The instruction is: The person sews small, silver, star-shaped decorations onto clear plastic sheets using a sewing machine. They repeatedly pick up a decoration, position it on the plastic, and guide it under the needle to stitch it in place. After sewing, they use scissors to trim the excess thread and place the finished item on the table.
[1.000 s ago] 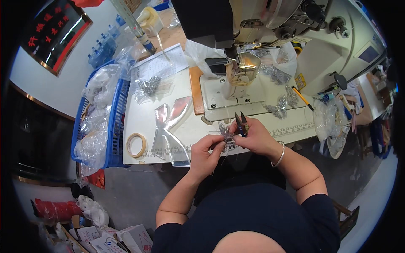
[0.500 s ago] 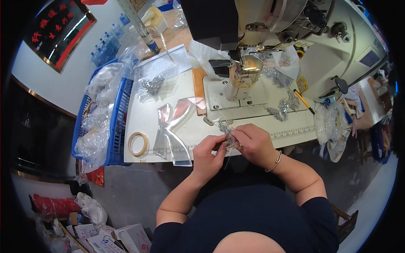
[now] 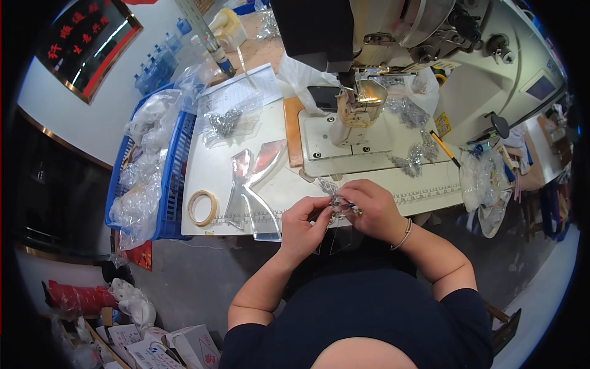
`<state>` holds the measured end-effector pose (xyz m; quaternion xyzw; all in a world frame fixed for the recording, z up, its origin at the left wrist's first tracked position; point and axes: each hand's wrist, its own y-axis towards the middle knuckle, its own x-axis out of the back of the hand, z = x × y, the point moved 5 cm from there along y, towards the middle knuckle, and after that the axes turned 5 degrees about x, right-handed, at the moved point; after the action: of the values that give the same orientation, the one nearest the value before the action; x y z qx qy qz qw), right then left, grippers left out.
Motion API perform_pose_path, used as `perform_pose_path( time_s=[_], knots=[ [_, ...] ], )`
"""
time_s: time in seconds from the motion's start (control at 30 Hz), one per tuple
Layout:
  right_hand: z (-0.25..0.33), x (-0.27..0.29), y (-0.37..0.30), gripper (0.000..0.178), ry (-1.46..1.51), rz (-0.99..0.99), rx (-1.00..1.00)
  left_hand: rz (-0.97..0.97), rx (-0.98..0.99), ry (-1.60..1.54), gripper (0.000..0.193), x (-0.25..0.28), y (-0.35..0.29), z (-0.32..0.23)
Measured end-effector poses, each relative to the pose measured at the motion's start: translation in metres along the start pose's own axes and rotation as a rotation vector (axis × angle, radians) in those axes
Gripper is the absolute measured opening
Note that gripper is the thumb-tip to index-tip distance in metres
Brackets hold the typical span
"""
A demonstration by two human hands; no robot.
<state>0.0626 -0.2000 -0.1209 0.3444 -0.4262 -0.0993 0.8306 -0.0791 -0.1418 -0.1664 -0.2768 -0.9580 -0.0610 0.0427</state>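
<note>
Just over the table's front edge, my left hand [image 3: 303, 222] pinches a silver, glittery butterfly-shaped ornament [image 3: 328, 186] between thumb and fingers. My right hand [image 3: 372, 210] is closed against the ornament's right side, fingertips meeting the left ones. A small thing with dark and light parts [image 3: 354, 210] shows at my right fingertips; its kind is too small to tell. Thin, clear strands hang below the hands. Left of them lies a shiny, clear-and-silver bow-like piece [image 3: 261, 212]. More silver butterfly ornaments [image 3: 413, 161] rest on the table to the right.
A sewing machine [image 3: 362, 117] stands ahead of my hands. A roll of tape [image 3: 201, 208] lies near the left front corner, beside a blue basket [image 3: 172, 203] of clear plastic bags. A yellow pen [image 3: 444, 147] and a measuring strip [image 3: 424, 194] are at the right.
My right fingers have shifted on the ornament, and a small dark-and-light thing now shows at them. Clear strands now hang lower beneath the hands. The whole view has moved slightly.
</note>
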Motion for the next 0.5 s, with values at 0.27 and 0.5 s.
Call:
perform_pose_path(
  time_s=[0.27, 0.5],
  knots=[
    [0.009, -0.001, 0.006, 0.023, -0.142, 0.098, 0.097, 0.010, -0.238, 0.365, 0.019, -0.002, -0.002, -0.032],
    [-0.006, 0.006, -0.004, 0.025, 0.100, -0.060, -0.085, 0.011, 0.023, -0.054, 0.017, 0.000, -0.002, -0.002]
  ],
)
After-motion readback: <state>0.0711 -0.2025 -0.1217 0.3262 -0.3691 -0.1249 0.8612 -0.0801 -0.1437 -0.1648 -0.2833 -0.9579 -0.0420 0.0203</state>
